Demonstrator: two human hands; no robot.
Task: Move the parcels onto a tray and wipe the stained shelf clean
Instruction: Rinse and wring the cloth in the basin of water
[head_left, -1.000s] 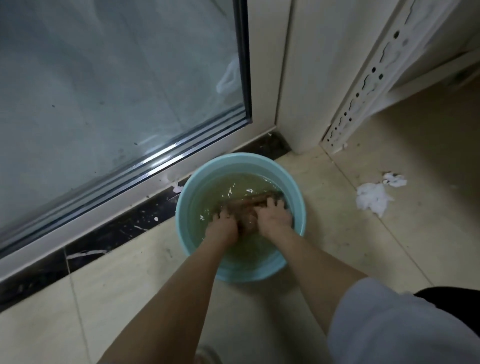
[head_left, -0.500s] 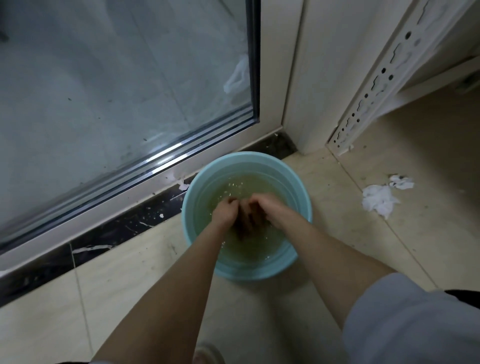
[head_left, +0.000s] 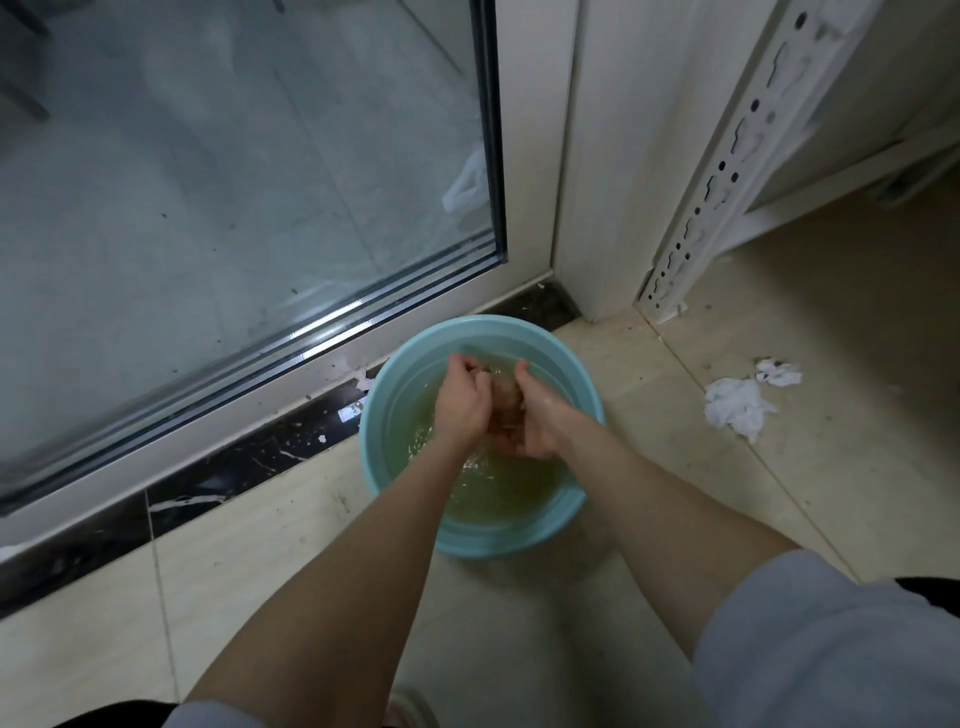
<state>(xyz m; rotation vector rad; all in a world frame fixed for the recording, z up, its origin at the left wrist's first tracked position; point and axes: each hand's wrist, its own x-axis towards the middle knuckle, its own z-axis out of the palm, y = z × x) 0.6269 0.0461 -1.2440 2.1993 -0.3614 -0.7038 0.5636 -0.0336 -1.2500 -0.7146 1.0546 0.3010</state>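
Note:
A light blue basin of murky yellowish water stands on the tiled floor by the glass door. Over it, my left hand and my right hand squeeze a wet brownish cloth bunched between them, just above the water. Water drips and splashes below the cloth. The white metal shelf post rises at the upper right; no parcels or tray are in view.
A glass sliding door with a metal track fills the left. A dark marble threshold runs along it. Crumpled white paper lies on the floor right of the basin. A white wall corner stands behind.
Both hands have lifted the cloth out of the water and bunched it between them above the basin. The view has tilted slightly, shifting the basin lower and to the right.

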